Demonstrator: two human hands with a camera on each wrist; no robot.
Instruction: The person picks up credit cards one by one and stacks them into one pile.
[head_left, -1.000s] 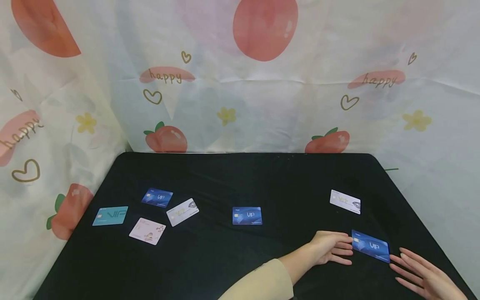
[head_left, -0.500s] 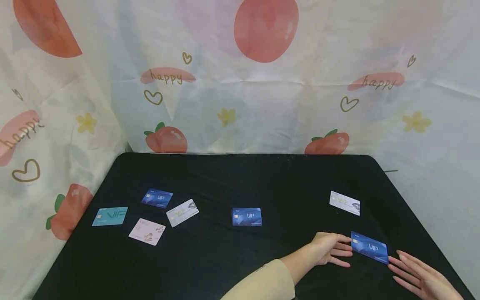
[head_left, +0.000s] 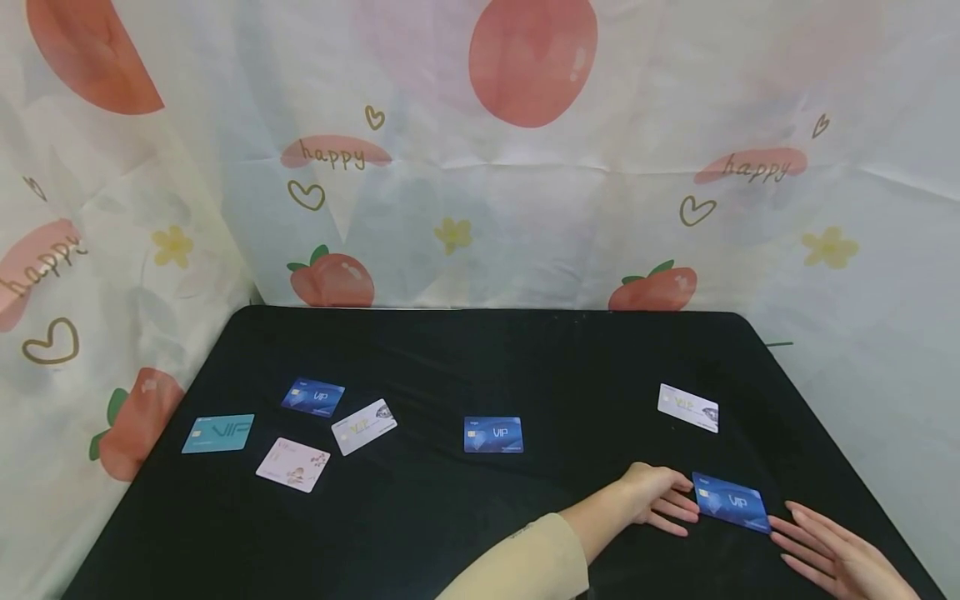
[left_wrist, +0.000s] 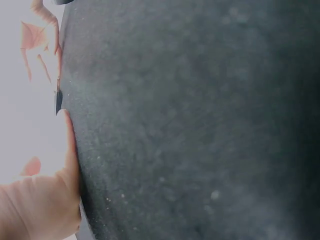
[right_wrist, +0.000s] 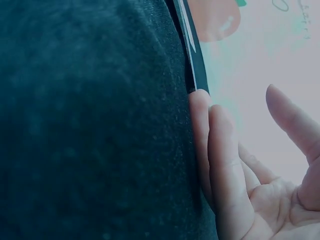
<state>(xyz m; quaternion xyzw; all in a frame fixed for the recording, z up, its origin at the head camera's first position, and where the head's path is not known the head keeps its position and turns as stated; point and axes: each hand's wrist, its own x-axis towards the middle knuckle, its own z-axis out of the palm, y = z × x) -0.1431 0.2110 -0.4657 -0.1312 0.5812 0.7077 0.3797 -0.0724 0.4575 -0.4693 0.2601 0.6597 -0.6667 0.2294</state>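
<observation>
A blue VIP card (head_left: pixel 729 502) lies on the black table between my two hands, at the right in the head view. My left hand (head_left: pixel 660 498) is at its left edge with fingers extended; the fingertips appear to touch that edge. At the card's right edge, my right hand (head_left: pixel 834 550) has its fingers stretched out, the fingertips meeting the card's corner. Neither hand curls round it. In the left wrist view the card (left_wrist: pixel 57 102) shows as a thin edge between both hands. A white VIP card (head_left: pixel 688 408) lies just behind.
Another blue card (head_left: pixel 492 435) lies near the table's middle. At the left are a teal card (head_left: pixel 218 434), a pale pink card (head_left: pixel 293 464), a white card (head_left: pixel 364 427) and a blue card (head_left: pixel 313 397). A printed curtain (head_left: pixel 540 225) hangs behind the table (head_left: pixel 420 350).
The blue card between my hands has shifted slightly left and toward me, turning a little. My right hand has moved slightly left with it. The other cards stay where they were.
</observation>
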